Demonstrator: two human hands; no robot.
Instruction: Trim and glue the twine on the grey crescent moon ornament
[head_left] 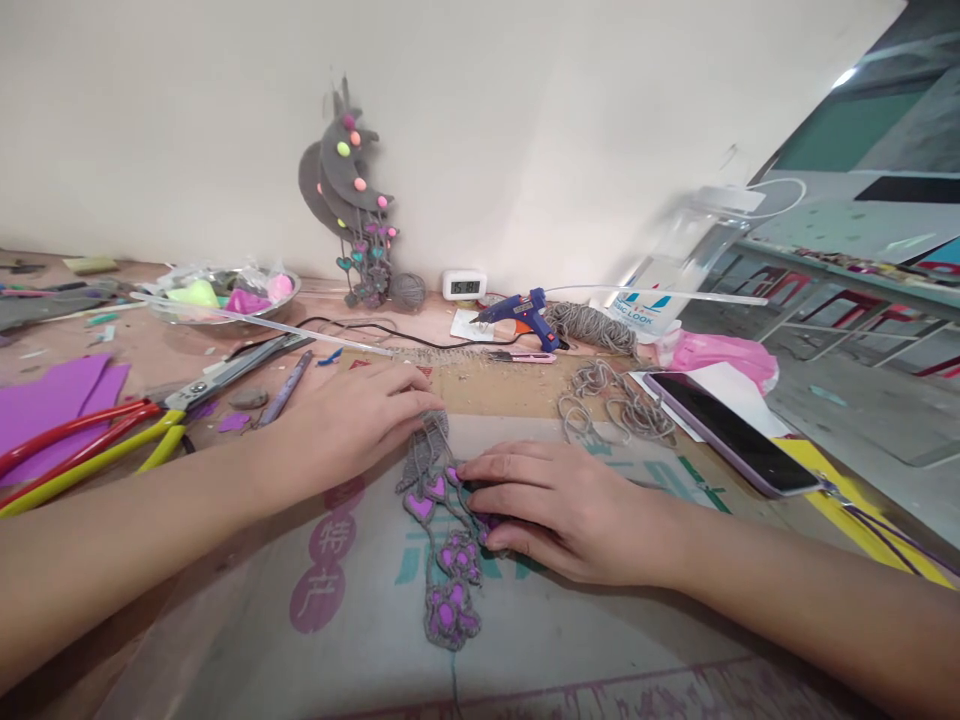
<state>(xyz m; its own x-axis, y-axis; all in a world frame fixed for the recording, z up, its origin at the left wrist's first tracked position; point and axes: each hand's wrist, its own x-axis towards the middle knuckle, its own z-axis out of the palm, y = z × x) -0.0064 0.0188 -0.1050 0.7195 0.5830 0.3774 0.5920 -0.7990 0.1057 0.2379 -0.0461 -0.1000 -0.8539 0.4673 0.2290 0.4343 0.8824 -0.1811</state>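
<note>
The ornament [436, 488] lies at the centre of the frame on a printed sheet [247, 640] over the desk, its long axis running nearly up and down the picture, with a slight slant to the right toward the bottom. Its grey upper part [421, 455] points to the top of the frame; the purple hearts [420, 506] come below, and the paws [452, 615] end it, facing the lower edge. The left hand [375, 405] lies over the upper end, fingers close together; whether its grip pinches anything I cannot tell. The right hand [559, 505] bends its fingers over the charms at the ornament's right side, thumb lowest; its fingertips partly hide what they touch, so a pinch cannot be confirmed. A phone [727, 430] lies at right, a glue gun [529, 318] above centre.
</note>
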